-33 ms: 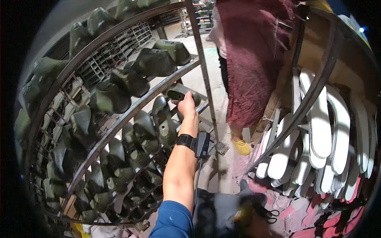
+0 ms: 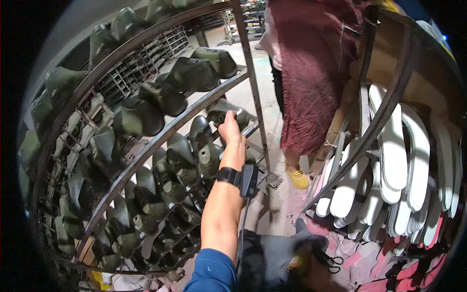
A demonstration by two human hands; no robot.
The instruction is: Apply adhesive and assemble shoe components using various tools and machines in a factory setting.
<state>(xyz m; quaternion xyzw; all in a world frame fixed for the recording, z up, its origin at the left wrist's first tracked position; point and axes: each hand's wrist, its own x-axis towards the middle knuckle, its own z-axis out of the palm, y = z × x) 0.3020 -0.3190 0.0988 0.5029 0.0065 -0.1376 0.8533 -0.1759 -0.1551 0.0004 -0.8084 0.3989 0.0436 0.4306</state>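
Observation:
My left hand (image 2: 229,128) reaches forward to a metal rack full of dark green shoe lasts. Its fingers are closed round the end of one shoe last (image 2: 239,113), just below the rack's upper bar. The far side of that grip is hidden, and I cannot tell whether the last still rests on the rack. Close by on the left, another shoe last (image 2: 201,140) stands with its toe up. More lasts (image 2: 193,74) sit above the bar. A black strap with a small boxy device (image 2: 248,180) is round my left wrist. My right hand does not show.
A sloping metal bar (image 2: 185,119) crosses the rack, which ends at an upright post (image 2: 257,92). Beyond stands a person in a maroon apron (image 2: 311,82) and a yellow shoe (image 2: 297,179). White insole-shaped pieces (image 2: 389,146) are stacked at right. Black-handled scissors (image 2: 334,264) are low down.
The rack and its lasts sit slightly further right in the picture. My left hand keeps its grip on the shoe last, with hardly any movement.

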